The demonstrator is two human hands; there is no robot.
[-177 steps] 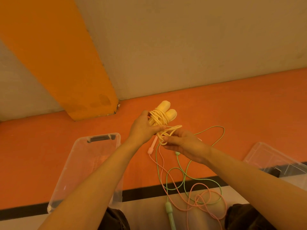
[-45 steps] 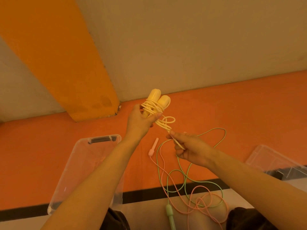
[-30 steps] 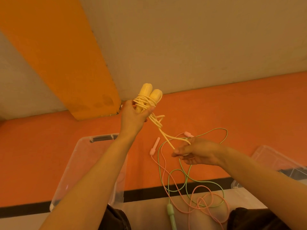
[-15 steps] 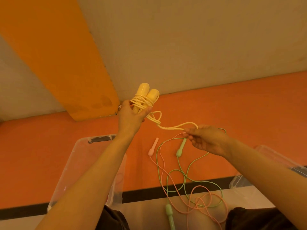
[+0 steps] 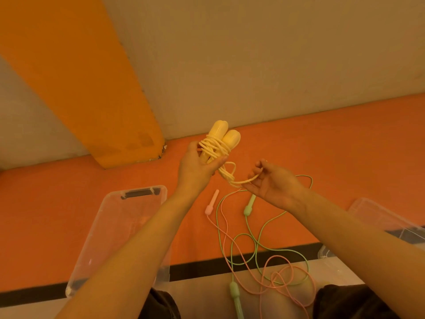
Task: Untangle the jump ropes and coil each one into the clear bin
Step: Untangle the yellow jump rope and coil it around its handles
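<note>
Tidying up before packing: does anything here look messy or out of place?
Yes. The green rope and pink rope lie crossed and looped together on the floor, outside the clear bin.

No text, label, brand, number or sign can be read anywhere in the view.
</note>
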